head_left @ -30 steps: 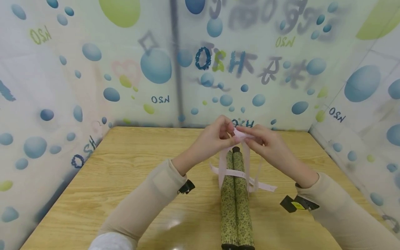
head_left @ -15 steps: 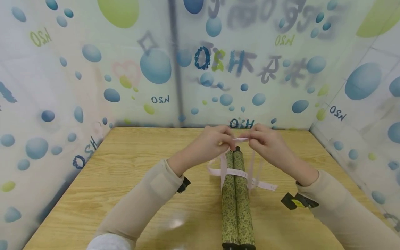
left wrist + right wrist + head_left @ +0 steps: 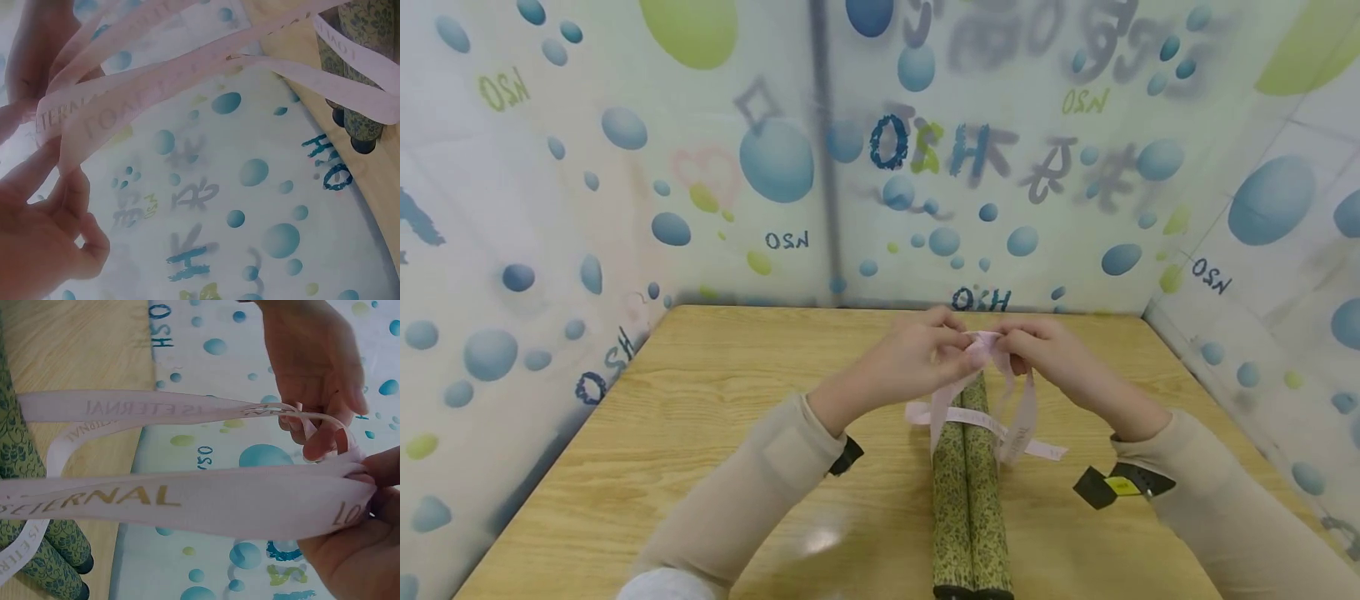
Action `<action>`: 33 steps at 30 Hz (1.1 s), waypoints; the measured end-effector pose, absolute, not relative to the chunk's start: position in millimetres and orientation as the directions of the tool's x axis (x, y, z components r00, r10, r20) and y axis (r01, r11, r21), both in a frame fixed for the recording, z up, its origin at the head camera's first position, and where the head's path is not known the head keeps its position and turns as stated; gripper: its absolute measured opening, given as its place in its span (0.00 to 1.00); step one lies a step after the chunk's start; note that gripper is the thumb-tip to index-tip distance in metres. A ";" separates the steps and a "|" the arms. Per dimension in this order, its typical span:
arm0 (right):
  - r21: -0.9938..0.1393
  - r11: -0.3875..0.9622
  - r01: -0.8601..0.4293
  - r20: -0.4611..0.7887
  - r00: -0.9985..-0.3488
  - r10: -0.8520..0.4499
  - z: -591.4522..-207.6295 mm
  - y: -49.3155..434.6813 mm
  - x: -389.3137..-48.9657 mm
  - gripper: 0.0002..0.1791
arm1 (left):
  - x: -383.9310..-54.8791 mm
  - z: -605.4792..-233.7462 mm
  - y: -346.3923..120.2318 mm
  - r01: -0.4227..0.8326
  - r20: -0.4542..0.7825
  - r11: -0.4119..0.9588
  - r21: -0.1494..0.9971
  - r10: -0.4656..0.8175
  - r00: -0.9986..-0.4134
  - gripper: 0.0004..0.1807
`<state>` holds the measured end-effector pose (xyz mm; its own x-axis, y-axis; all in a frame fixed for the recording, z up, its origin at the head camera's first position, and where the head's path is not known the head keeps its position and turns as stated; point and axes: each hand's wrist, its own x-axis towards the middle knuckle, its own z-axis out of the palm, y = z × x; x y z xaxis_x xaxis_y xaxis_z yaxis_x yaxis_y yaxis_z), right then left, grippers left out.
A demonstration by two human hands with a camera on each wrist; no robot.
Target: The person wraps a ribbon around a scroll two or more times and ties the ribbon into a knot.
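A pale pink ribbon (image 3: 1021, 425) with gold lettering runs up from two slim green patterned rolls (image 3: 966, 500) with black ends, which lie side by side on the table. Above their far end, my left hand (image 3: 925, 354) pinches the ribbon between thumb and fingers. My right hand (image 3: 1052, 358) grips it close by, and a loop hangs below. In the right wrist view, the ribbon (image 3: 250, 500) is bunched in the right fingers, and the left hand (image 3: 319, 369) is just beyond. The left wrist view shows ribbon strands (image 3: 125, 106) stretching from both hands towards the rolls (image 3: 369, 37).
The wooden table (image 3: 737, 400) reaches back to a wall covering (image 3: 700, 208) printed with blue and green drops. Another length of ribbon (image 3: 1048, 451) lies across the rolls, its end pointing right. Side walls stand close at left and right.
Half a second ago the hands were slightly apart with a short ribbon stretch taut between them. Now they are closer together and a little lower, and a wider ribbon loop hangs by the right hand.
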<state>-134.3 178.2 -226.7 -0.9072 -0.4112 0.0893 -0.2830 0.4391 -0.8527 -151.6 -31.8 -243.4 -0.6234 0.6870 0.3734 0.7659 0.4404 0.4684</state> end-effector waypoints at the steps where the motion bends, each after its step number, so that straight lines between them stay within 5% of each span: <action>1: -0.864 0.424 -0.271 0.081 -0.907 -0.414 -226.6 178.8 -134.2 0.13 | -151.9 -244.1 -31.5 0.744 0.353 0.438 0.505 0.682 -0.641 0.17; 13: -0.871 0.414 -0.264 0.101 -0.922 -0.374 -228.3 201.0 -132.0 0.21 | -170.0 -247.4 -49.2 0.445 0.254 0.180 0.877 0.613 -0.748 0.14; 20: -0.825 0.505 -0.253 0.103 -0.946 -0.306 -225.0 210.5 -127.2 0.19 | -175.5 -245.0 -61.7 0.350 0.252 0.056 0.935 0.591 -0.767 0.19; 26: -0.852 0.472 -0.227 0.139 -0.967 -0.213 -225.3 225.1 -125.4 0.11 | -181.2 -243.8 -78.6 0.349 0.269 -0.002 0.937 0.639 -0.720 0.21; 33: -0.867 0.446 -0.224 0.158 -0.971 -0.180 -227.7 250.6 -119.2 0.07 | -187.0 -242.0 -111.8 0.317 0.199 0.060 0.947 0.664 -0.721 0.14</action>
